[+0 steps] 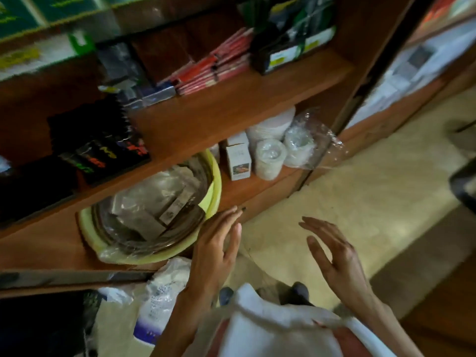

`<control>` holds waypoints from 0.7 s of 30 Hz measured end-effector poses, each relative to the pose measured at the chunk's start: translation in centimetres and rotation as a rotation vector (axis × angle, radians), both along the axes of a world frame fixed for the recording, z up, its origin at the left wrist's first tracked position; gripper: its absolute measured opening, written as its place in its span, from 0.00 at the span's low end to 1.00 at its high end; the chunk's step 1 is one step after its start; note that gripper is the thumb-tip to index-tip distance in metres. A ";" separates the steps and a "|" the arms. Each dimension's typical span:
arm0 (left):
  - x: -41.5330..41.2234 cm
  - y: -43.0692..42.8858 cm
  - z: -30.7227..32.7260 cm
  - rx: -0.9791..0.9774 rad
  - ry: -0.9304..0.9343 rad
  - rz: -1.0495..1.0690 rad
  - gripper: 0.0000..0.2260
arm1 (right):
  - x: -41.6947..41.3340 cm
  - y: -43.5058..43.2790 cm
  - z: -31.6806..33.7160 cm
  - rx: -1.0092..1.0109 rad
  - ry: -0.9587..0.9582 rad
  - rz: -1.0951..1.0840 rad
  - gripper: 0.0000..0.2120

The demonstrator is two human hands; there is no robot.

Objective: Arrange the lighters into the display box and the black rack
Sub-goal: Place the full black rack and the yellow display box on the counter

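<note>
shop shelf restock: a person's left hand and right hand hang just right of a yellow basin, fingers straight and spread, grasping nothing, seemingly free to reach for stock. no lighter, display box or rack can be told for sure. blurred black packs with bright markings, up and left of the basin, may be them. white cups stand to the basin's right.

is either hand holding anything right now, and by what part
Nothing is held. The left hand is spread open beside the yellow basin, and the right hand is open over the floor.
</note>
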State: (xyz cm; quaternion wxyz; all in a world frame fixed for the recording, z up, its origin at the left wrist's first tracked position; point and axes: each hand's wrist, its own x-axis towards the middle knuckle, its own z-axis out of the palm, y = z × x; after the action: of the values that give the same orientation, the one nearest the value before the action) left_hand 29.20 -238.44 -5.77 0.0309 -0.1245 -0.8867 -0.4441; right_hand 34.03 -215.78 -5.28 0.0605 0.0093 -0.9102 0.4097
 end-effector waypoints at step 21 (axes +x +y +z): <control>-6.1 44.8 -3.0 -0.120 0.308 -0.723 0.17 | 7.8 39.3 -1.5 0.033 -0.092 -0.572 0.17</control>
State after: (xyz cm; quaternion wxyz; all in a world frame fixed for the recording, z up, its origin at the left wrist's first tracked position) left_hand 23.07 -193.66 -8.79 -0.0022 -0.4953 -0.7951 -0.3499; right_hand 41.80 -176.48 -6.74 0.1322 -0.2653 -0.8841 0.3614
